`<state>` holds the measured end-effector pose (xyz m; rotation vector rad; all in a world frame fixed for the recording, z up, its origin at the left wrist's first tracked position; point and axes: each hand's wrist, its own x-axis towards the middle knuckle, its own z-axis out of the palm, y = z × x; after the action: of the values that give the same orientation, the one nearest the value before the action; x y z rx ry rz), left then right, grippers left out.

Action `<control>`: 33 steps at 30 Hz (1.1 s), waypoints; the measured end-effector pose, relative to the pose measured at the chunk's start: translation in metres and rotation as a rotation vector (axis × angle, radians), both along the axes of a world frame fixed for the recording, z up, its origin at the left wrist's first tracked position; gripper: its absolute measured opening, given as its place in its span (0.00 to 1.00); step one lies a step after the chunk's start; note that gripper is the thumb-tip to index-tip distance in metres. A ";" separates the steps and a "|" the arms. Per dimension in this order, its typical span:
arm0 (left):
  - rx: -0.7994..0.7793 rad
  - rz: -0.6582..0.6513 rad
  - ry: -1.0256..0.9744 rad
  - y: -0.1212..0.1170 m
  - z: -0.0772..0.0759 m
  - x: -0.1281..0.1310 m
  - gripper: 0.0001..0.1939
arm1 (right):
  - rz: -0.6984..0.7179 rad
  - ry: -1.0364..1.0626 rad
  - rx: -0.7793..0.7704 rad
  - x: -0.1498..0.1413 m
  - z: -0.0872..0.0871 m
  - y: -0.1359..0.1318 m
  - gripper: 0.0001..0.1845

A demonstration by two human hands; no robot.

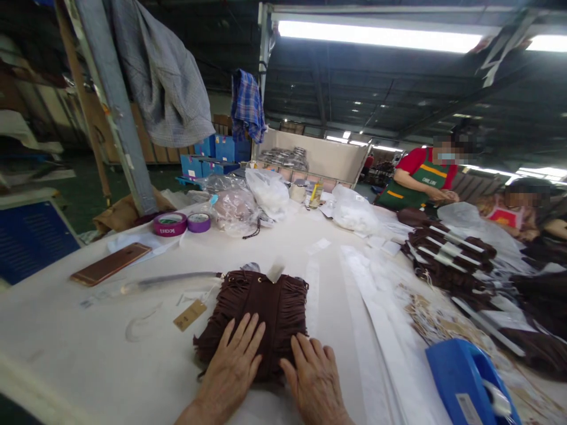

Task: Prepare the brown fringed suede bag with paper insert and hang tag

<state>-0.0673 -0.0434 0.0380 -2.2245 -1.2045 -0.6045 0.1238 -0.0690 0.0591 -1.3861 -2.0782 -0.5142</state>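
A dark brown fringed bag (252, 298) lies flat on the white table in front of me. My left hand (234, 366) rests on its lower left part, fingers stretched out over the fabric. On its lower right edge lies my right hand (313, 372), with the fingers extended and the thumb apart. A brown paper hang tag (189, 315) hangs out at the bag's left side. From the upper left corner a strap wrapped in clear plastic (172, 280) runs across the table. A small pale packet (275, 272) sits at the top edge.
A phone (110, 264) and purple tape rolls (170, 224) lie to the left. Plastic bags (268, 192) are heaped at the back. On the right are stacked brown fringed pieces (447, 251), tangled strings (438, 316) and a blue tape dispenser (465, 378). Two people work beyond.
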 end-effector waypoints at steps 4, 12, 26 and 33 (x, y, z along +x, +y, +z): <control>-0.001 0.000 -0.004 -0.001 0.000 -0.002 0.25 | 0.070 -0.005 -0.052 -0.010 0.015 0.015 0.13; -0.120 -0.178 0.148 -0.008 0.013 -0.026 0.39 | -0.088 0.012 0.063 0.014 -0.025 0.013 0.17; 0.064 -0.218 0.051 -0.002 -0.009 -0.016 0.20 | -0.054 0.201 -0.013 0.011 -0.053 -0.029 0.33; 0.070 -0.277 -0.142 0.016 0.012 -0.016 0.28 | 0.030 0.353 -0.011 0.005 -0.074 -0.034 0.30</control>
<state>-0.0834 -0.0277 0.0496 -2.3391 -0.9308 -0.9132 0.1284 -0.1027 -0.0152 -1.3403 -1.8145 -0.2254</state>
